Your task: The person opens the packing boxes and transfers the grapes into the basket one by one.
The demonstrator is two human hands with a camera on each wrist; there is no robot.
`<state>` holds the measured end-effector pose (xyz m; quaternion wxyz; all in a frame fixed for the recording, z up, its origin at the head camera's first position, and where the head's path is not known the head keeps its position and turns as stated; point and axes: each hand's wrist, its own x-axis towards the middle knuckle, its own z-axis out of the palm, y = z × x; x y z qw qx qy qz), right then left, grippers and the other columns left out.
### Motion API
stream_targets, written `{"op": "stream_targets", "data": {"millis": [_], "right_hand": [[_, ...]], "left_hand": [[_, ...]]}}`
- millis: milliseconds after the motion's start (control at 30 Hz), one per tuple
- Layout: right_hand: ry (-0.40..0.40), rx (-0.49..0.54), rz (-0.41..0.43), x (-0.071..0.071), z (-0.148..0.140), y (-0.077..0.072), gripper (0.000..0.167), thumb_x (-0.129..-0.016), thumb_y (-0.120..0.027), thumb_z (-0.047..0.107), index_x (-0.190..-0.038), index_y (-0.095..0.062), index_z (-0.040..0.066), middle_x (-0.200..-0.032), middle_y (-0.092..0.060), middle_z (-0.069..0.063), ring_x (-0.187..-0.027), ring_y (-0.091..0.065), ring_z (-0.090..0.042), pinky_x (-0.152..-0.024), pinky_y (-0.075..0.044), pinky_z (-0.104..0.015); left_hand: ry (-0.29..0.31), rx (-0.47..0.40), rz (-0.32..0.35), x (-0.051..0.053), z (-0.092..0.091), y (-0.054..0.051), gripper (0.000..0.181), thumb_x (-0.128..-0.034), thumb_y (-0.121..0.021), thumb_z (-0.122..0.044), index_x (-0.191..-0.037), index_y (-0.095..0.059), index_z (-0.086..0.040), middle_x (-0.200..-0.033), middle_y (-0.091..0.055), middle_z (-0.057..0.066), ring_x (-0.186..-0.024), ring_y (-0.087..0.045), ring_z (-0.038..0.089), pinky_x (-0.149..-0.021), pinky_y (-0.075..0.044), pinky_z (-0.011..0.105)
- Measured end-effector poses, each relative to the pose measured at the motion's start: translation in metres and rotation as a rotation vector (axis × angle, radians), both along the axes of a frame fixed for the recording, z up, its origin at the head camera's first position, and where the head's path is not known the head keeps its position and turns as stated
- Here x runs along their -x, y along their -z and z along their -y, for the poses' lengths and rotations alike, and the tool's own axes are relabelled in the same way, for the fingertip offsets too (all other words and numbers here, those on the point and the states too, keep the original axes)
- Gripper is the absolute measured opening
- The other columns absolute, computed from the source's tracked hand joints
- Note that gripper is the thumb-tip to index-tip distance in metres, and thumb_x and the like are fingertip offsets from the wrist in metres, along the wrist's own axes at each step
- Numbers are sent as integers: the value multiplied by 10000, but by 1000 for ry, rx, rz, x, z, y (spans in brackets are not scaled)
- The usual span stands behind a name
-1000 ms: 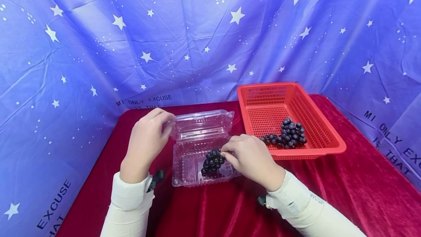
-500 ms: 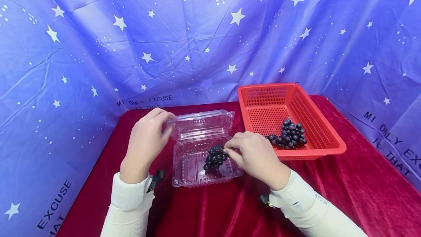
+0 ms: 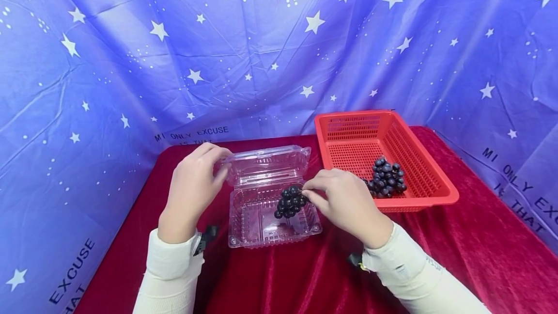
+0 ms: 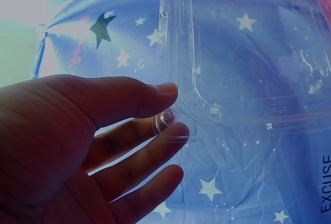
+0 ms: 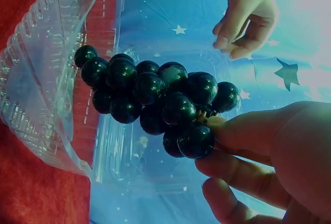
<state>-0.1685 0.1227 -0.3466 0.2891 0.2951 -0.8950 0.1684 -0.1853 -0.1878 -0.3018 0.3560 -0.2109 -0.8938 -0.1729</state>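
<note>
A clear plastic clamshell box lies on the table with its lid raised at the back. My left hand pinches the lid's left corner; in the left wrist view the thumb and forefinger meet at the small round corner tab. Over the right part of the box's base, my right hand holds a small bunch of dark grapes by its stem end. The right wrist view has this bunch hanging from thumb and finger, with the lid behind it.
To the right stands a red plastic basket with another bunch of dark grapes inside, partly hidden by my right hand. A dark red velvet cloth covers the table. A blue star-printed curtain hangs behind and at both sides.
My right hand has risen and moved slightly right, carrying the small grape bunch up from the box's base. The left hand has stayed at the lid's corner.
</note>
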Motion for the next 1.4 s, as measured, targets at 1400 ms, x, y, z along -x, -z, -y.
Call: {"op": "stream_targets", "data": {"millis": [1400], "right_hand": [[126, 145, -2, 5, -41, -31, 108, -857, -845, 257, -964, -829, 268, -850, -748, 137, -650, -565, -66, -577, -453, -307]], "left_hand": [[-14, 1, -7, 4, 3, 0, 164, -855, -792, -59, -1001, -777, -132, -944, -716, 25, -698, -604, 163, -589, -522, 354]]}}
